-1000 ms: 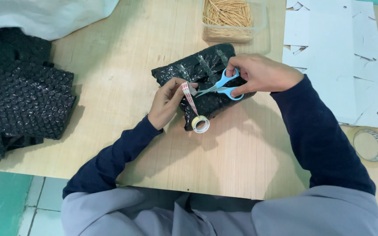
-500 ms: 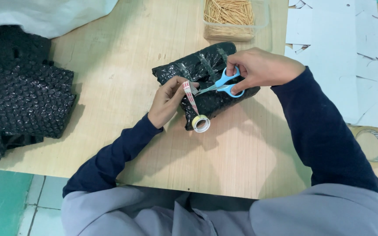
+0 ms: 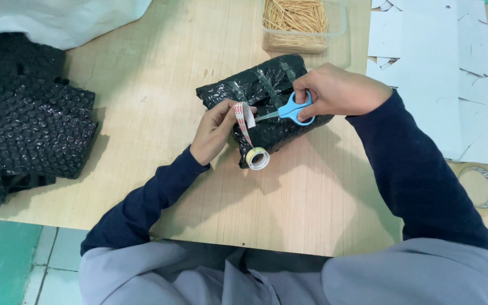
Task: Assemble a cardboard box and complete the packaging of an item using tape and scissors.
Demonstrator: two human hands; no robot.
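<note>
Worktop (image 3: 159,101) of pale wood grain runs to a near edge just above the person's lap, with bare board open in front of the parcel and to its left as far as the bubble wrap. A black wrapped parcel (image 3: 264,93) lies near the middle, glossy and crinkled, with clear tape strips crossing its top. The left hand (image 3: 213,133) rests against the parcel's left side, wrist bent inward, its fingers pinching a drawn-out strip of tape (image 3: 243,121) that is white with red marks. The strip runs down to a small tape roll (image 3: 258,158) hanging against the parcel's near corner. The right hand (image 3: 340,90) comes in from the right with the forearm slanted across the board, its fingers closed through the blue loops of a pair of scissors (image 3: 292,109); the blades point left toward the strip, and whether they touch it cannot be told. Both arms wear dark blue sleeves. To the far left sits a heap of black bubble wrap (image 3: 26,130), knobbly and matte. Behind the parcel stands a clear plastic tub of thin wooden sticks (image 3: 295,17). White cut card sheets (image 3: 441,68) cover the right side, and a second roll of tape (image 3: 484,186) lies flat near the right edge.
</note>
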